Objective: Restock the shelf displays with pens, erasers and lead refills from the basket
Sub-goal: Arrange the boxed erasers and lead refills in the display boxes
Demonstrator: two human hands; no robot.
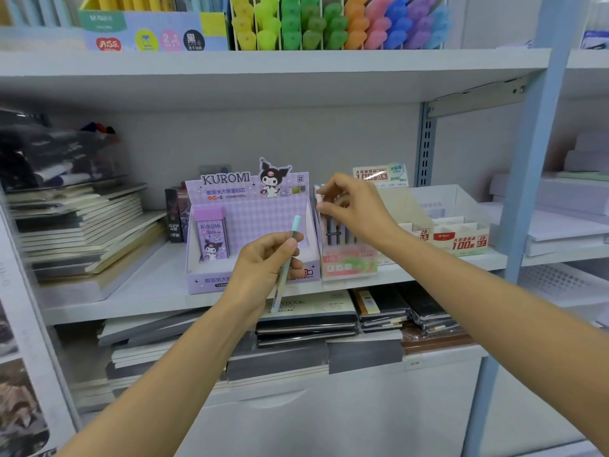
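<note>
Two bare forearms reach up from the lower edge of the view toward a pale shelf. Along its left end lies a slanted stack of notebooks. Near the middle of the front edge stands a lilac display box printed "KUROMI" beside a cartoon figure, with the code "YZ2698/24PCS" under the name; one purple lead refill case, also marked "KUROMI", stands upright at the box's left side. Just right of it sits a smaller pink and green pen display labelled "HB", holding a row of upright pens. Further right, open white cartons carry red print reading "100", "2B", "0.5" and "0.7".

On the board below, a dark pad shows the word "NOTEBOOK".

The left hand is closed around a pale pen with a mint cap, held tilted in front of the lilac box. The right hand pinches the tops of the pens in the "HB" display with curled fingers; blur hides exactly which one it grips.
</note>
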